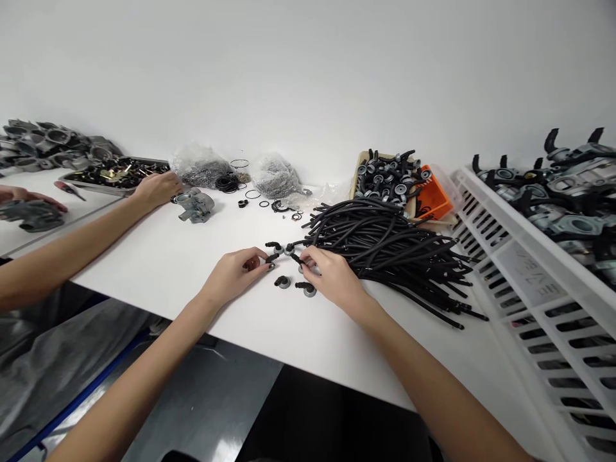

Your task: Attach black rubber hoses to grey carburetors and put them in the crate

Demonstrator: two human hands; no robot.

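Over the white table, my left hand [235,273] pinches a small black elbow fitting [272,258] between thumb and forefinger. Close by on the right, my right hand [332,276] has its fingertips closed on another black elbow piece [297,258]; its lower part is hidden by the fingers. Around the two hands sit more caps of this kind, grey and round with black elbows: one cap [283,282] and a second cap [308,290] in front, others just behind. A large heap of black rubber hoses [385,237] lies directly behind and right of my right hand.
A cream bin [359,173] of similar caps and an orange container [436,192] stand behind the hoses. A white slatted crate [534,276] of metal parts fills the right side. A co-worker's hand [156,189] reaches in at left near a carburetor [194,206]. Bagged parts [274,174] lie behind.
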